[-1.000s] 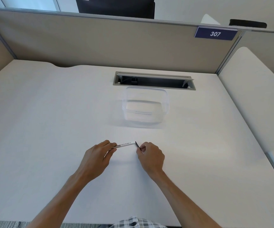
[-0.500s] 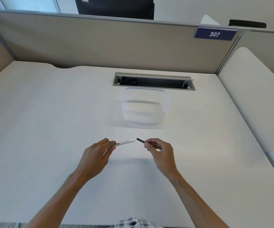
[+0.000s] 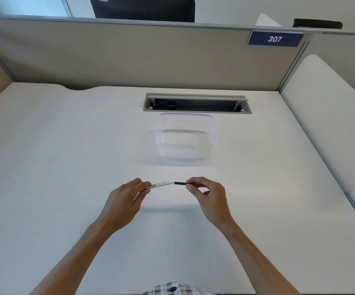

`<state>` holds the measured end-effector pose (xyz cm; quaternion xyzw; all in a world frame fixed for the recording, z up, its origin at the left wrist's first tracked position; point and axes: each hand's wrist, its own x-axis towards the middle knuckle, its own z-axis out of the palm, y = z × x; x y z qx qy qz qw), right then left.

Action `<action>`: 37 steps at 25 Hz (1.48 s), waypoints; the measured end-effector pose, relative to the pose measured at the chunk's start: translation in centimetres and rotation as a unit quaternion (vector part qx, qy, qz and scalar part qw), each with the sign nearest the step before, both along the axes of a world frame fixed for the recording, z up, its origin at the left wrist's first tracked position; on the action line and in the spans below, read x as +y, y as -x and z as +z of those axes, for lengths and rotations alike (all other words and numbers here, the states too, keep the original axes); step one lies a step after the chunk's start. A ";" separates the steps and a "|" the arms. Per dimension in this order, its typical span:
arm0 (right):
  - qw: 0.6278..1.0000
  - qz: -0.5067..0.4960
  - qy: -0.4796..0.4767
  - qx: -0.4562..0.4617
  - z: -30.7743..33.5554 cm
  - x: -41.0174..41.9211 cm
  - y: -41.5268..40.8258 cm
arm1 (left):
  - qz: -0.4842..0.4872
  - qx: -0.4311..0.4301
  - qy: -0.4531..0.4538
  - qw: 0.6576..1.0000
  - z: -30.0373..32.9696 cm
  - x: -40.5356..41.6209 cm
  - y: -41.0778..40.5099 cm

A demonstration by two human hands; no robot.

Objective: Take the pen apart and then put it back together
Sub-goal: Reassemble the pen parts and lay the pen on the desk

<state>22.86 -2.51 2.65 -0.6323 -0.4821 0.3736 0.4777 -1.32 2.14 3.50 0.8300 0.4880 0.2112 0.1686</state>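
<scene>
Just below the middle of the frame, the left hand (image 3: pixel 122 202) pinches the white cylindrical plastic pen barrel with black printed lettering (image 3: pixel 161 183) by its left end. The right hand (image 3: pixel 209 198) pinches the right end of a short thin black plastic end piece (image 3: pixel 180 183) between thumb and forefinger. Both grips are closed on their parts, held above the white counter (image 3: pixel 65 167). The black piece lies in line with the barrel's right end, touching it or almost so; whether it is partly seated cannot be told.

The step in hand appears to be joining or parting these two pieces at that end. To do it well, the axes should be kept in one line, with the barrel held steady in the left grip and the right hand moving the black piece straight along that line, without bending. A slight twist may help if the fit is tight. The right pinch sits far out on a small part, so a slip is the main risk.

There is open counter left, right and below the hands. A clear rectangular plastic container (image 3: pixel 186 138) stands well apart toward the upper middle, with a grey cable slot (image 3: pixel 196 103) beyond it. The counter's right edge is well apart too.
</scene>
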 end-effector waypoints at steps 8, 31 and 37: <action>1.000 -0.011 -0.003 0.005 0.1 0.1 -0.3 | -0.004 -0.004 0.005 1.000 -0.1 0.1 -0.2; 0.999 0.004 -0.015 -0.028 0.8 -0.1 -0.9 | -0.017 -0.016 0.008 1.000 0.4 0.2 -0.4; 0.999 0.041 -0.021 -0.022 0.7 -0.2 -0.7 | -0.030 -0.016 0.021 0.999 0.1 0.1 -0.4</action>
